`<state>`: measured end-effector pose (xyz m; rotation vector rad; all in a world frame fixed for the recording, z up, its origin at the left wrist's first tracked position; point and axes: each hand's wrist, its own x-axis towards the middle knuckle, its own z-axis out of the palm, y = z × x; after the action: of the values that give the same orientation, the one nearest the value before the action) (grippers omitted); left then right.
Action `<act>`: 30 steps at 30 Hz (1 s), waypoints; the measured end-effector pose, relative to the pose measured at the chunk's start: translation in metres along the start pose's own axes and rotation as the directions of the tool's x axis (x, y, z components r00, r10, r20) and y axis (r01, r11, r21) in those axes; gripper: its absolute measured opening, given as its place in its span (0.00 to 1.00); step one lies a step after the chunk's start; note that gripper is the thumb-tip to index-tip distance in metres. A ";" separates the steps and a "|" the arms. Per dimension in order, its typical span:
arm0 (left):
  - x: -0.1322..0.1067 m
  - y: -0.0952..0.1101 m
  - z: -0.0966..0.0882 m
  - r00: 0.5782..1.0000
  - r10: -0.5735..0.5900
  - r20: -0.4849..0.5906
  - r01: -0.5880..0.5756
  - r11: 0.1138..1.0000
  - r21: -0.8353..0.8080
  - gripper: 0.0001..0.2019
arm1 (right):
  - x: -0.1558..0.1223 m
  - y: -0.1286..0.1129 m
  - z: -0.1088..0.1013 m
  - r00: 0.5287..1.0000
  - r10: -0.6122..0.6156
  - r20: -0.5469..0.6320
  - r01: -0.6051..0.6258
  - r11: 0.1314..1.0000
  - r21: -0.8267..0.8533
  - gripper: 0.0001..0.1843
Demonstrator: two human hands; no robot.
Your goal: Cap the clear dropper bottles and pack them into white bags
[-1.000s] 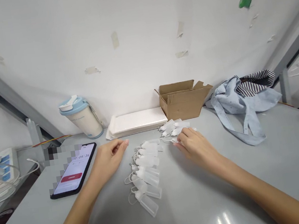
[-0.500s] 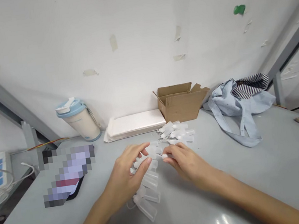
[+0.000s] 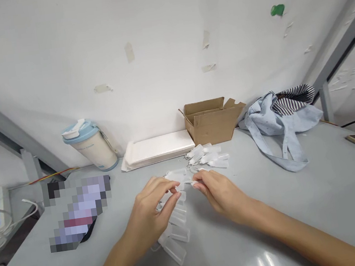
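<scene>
I see two bare hands near each other, yet apart. The right hand (image 3: 220,191) pinches a small white plastic piece (image 3: 193,183) at its fingertips. The left hand (image 3: 150,207) has thumb and fingers curved almost together; whether something is between them, I cannot tell. Small translucent plastic bottles (image 3: 174,251) lie in a row beside the left hand, which partly hides them. Beyond the right hand lies a second bottle group (image 3: 214,157), likewise translucent, and behind it an open brown cardboard box (image 3: 214,126).
</scene>
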<state>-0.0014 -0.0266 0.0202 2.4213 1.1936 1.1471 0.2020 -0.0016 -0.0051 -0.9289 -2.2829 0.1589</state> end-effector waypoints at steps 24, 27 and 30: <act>-0.003 0.000 0.008 0.994 0.091 0.053 -0.093 0.995 0.046 0.09 | -0.002 -0.010 -0.006 0.989 0.107 0.101 -0.130 0.960 0.249 0.11; -0.003 0.002 0.010 0.994 0.078 0.075 -0.078 0.997 -0.012 0.10 | -0.003 -0.012 -0.007 0.991 0.104 0.089 -0.126 0.949 0.289 0.11; -0.003 0.004 0.010 0.994 0.077 0.072 -0.074 0.997 -0.036 0.10 | -0.003 -0.012 -0.007 0.990 0.112 0.083 -0.133 0.936 0.326 0.12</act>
<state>0.0071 -0.0297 0.0135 2.4802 1.0618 1.0797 0.2007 -0.0130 0.0026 -0.8962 -2.1631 0.6153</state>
